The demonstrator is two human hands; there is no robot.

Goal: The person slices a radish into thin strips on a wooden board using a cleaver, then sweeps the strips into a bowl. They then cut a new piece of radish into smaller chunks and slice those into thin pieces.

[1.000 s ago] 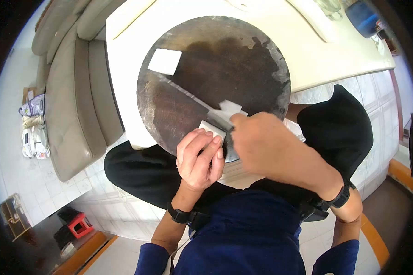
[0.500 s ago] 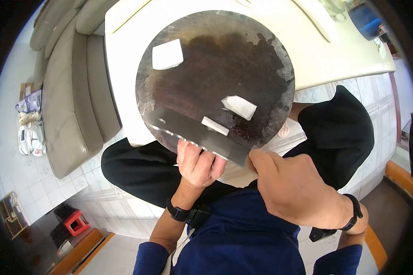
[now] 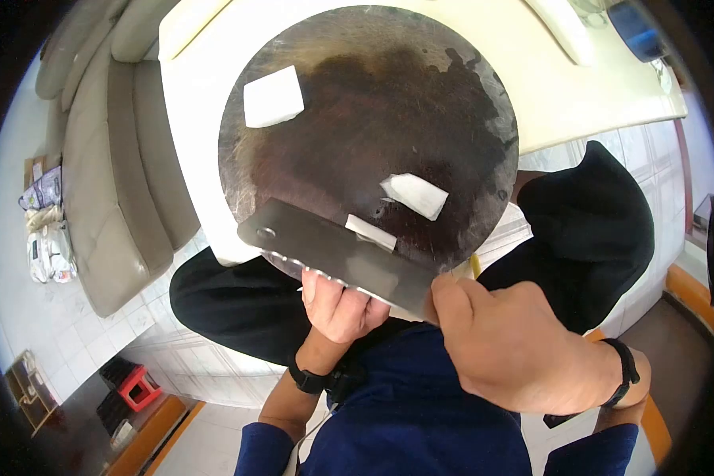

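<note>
My right hand (image 3: 504, 341) is closed round the handle of a cleaver (image 3: 341, 254). The broad grey blade lies slanted over the near edge of the round dark chopping board (image 3: 349, 127). Beneath the blade my left hand (image 3: 341, 309) has its fingers bent together, their tips hidden by the steel. What they hold, if anything, cannot be seen. Just beyond the blade rests a thin white strip (image 3: 370, 232). A pointed white piece (image 3: 415, 197) lies further right on the board, and a larger white block (image 3: 274, 97) sits at its far left.
The board stands on a cream table (image 3: 611, 95). A blue container (image 3: 636, 33) is at the far right corner. To the left is a grey sofa (image 3: 107, 159), with bags (image 3: 49, 238) on the floor past it. A red stool (image 3: 139, 389) stands at lower left.
My right hand and the cleaver have shifted slightly toward me. The left hand stays under the blade. The view has moved a little, and the white pieces keep their places on the board.
</note>
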